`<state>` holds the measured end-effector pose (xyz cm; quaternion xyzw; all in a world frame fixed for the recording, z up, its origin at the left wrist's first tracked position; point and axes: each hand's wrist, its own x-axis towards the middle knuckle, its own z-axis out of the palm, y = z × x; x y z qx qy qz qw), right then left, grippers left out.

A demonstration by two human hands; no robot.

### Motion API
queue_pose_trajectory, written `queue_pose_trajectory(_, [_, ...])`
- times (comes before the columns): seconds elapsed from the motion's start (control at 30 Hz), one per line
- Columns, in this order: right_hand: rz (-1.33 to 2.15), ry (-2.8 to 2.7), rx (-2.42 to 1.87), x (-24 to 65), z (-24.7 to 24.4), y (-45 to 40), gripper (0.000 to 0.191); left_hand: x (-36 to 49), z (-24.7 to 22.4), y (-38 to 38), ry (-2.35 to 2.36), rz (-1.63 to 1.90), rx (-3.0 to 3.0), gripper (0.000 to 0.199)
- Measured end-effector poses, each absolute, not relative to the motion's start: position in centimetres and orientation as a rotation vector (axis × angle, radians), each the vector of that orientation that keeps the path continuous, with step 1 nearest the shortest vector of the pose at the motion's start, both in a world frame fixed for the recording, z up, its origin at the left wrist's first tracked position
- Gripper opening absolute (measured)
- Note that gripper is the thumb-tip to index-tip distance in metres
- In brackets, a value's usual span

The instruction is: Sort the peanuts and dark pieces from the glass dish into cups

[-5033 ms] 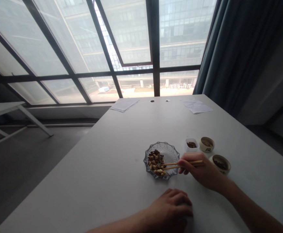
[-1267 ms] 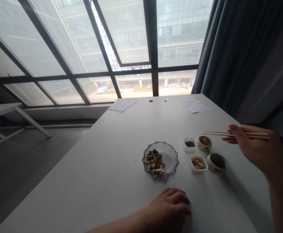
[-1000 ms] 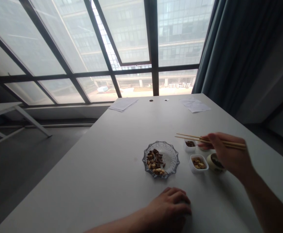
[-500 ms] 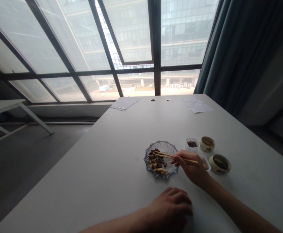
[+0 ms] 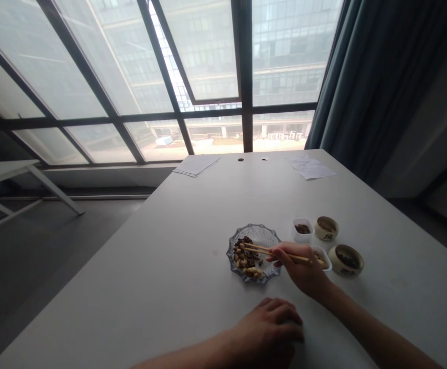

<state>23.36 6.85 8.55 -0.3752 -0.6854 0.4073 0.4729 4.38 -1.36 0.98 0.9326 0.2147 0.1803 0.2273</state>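
Observation:
My right hand (image 5: 302, 269) grips a pair of wooden chopsticks (image 5: 261, 249). The tips are among the dark and pale dried pieces (image 5: 248, 259) heaped in the left part of a scalloped clear glass dish (image 5: 271, 234). Whether a piece sits between the tips is too small to tell. My left hand (image 5: 269, 325) rests on the table in front of the dish, knuckles up, fingers curled together, with nothing visible in it. Partly behind my right hand stands a small white tub (image 5: 327, 264) of pale pieces.
Beyond my right hand is another white tub (image 5: 302, 234) with dark pieces. Two beige cups, a far one (image 5: 326, 229) and a near one (image 5: 346, 260), stand to its right. Papers lie at the far left (image 5: 197, 165) and far right (image 5: 314, 168) of the white table (image 5: 150, 266).
The chopstick tips have shifted slightly down and right within the heap, and my right hand has moved a little with them. My left hand stays put.

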Motion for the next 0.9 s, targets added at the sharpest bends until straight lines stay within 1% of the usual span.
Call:
queue_pose_trajectory(0.1, [0.962, -1.647, -0.948, 24.5, 10.5, 6.9, 0.049, 4.4, 1.0, -1.3, 0.587, 0.460, 2.577, 0.022])
queue_pose_trajectory(0.2, [0.860, -1.569, -1.025, 27.1, 13.7, 6.6, 0.046, 4.3, 1.0, -1.2, 0.580, 0.483, 2.585, 0.021])
queue_pose_trajectory(0.37, [0.389, -1.325, -1.338, 33.1, 18.6, 5.6, 0.039, 4.2, 0.9, -1.1, 0.555, 0.492, 2.578, 0.021])
queue_pose_trajectory(0.47, [0.271, -1.283, -1.438, 36.2, 19.6, 5.5, 0.038, 4.2, 1.0, -1.2, 0.572, 0.484, 2.568, 0.023])
queue_pose_trajectory(0.57, [0.221, -1.354, -1.509, 37.9, 19.6, 5.8, 0.037, 4.3, 1.3, -1.4, 0.596, 0.504, 2.562, 0.023])
queue_pose_trajectory(0.63, [0.225, -1.373, -1.529, 38.0, 19.5, 6.0, 0.039, 4.3, 1.4, -1.5, 0.605, 0.499, 2.559, 0.025])
queue_pose_trajectory(0.73, [0.329, -1.337, -1.482, 36.7, 19.5, 6.0, 0.040, 4.2, 1.5, -1.4, 0.602, 0.465, 2.556, 0.028])
queue_pose_trajectory(0.9, [0.665, -1.542, -1.167, 31.6, 18.3, 5.6, 0.046, 4.2, 1.4, -1.3, 0.579, 0.462, 2.554, 0.026])
